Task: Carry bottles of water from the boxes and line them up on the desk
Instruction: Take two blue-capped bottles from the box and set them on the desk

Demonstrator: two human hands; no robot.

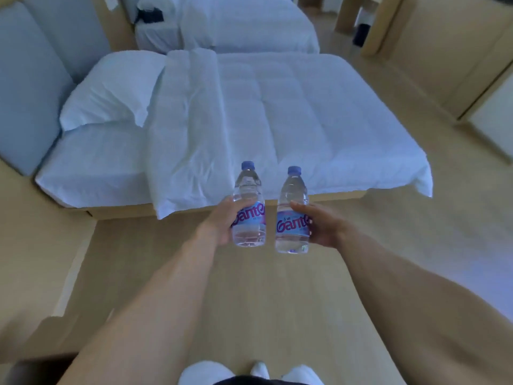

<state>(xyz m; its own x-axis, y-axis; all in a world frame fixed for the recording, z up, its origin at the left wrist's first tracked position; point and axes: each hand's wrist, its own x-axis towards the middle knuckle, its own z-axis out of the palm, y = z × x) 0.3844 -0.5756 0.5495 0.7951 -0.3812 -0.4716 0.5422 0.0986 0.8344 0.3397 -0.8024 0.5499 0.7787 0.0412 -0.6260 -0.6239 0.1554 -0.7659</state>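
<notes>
Both bare forearms reach forward from the bottom corners of the frame and converge near its centre. The left hand (222,218) wraps around the lower half of the left bottle (249,207), thumb across the label and fingers hidden behind it. The right hand (316,226) grasps the right bottle (293,212) from the side, thumb lying along the top edge of the label, the fingers curling behind.

Both bottles are held upright in the air, just beside each other but apart, in the centre of the frame above the pale wooden floor (249,301). Each is clear plastic, full of water, with a blue cap and a light blue label bearing purple lettering. The left one sits slightly higher in the frame.

Behind them, filling the upper half of the frame, stands a bed (305,120) with a white duvet and a pillow (111,87) at the upper left.
</notes>
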